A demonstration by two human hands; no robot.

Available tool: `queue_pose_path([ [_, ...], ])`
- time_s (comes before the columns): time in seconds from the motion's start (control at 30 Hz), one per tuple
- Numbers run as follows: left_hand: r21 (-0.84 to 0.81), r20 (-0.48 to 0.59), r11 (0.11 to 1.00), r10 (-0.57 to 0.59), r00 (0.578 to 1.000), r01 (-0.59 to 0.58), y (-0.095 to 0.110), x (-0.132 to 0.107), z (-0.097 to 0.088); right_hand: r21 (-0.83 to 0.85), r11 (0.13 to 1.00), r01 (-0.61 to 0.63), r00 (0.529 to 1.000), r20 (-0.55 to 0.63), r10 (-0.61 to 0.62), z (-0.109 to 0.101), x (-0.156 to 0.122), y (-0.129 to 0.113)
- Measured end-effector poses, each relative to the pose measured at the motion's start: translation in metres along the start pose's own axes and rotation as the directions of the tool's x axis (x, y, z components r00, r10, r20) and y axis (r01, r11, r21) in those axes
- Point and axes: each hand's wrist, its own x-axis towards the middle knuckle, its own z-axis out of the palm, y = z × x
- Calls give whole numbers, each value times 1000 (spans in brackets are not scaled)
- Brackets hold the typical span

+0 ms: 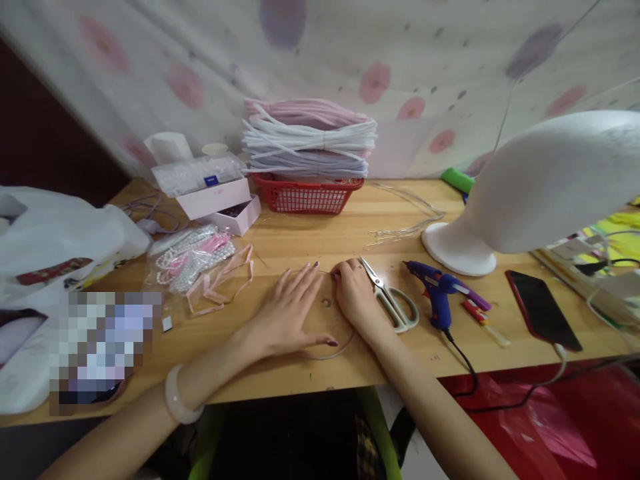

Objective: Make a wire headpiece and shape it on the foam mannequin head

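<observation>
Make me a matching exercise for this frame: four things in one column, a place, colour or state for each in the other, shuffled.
1. left hand
2. scissors
3. glue gun
4. basket

A. blue
B. red, beneath a stack of strips
C. spread, palm down, over the table
D. lying beside the right hand

Pairs: 1-C, 2-D, 3-A, 4-B

- A small craft workspace, seemingly in a home.
- Tools lie on its wooden table: a glue gun, scissors.
- Bundled fuzzy stems top a red basket, near bagged pearly beads.
- A white foam head stands to the right.
- Flower-patterned cloth hangs behind, homely in look.
</observation>
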Motion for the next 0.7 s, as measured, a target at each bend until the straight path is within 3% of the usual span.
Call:
queue_pose_path([
  [0.13,10,60,998,-59,996,58,9,15,9,8,1000,21,1000,-21,-21,4,-4,-4],
  [0.3,24,50,996,-84,995,82,12,14,18,9,998,62,998,-13,-61,9,-4,-5],
  [0.7,31,59,996,-89,994,87,12,16,18,-30,993,112,994,-12,-113,8,-3,-7],
])
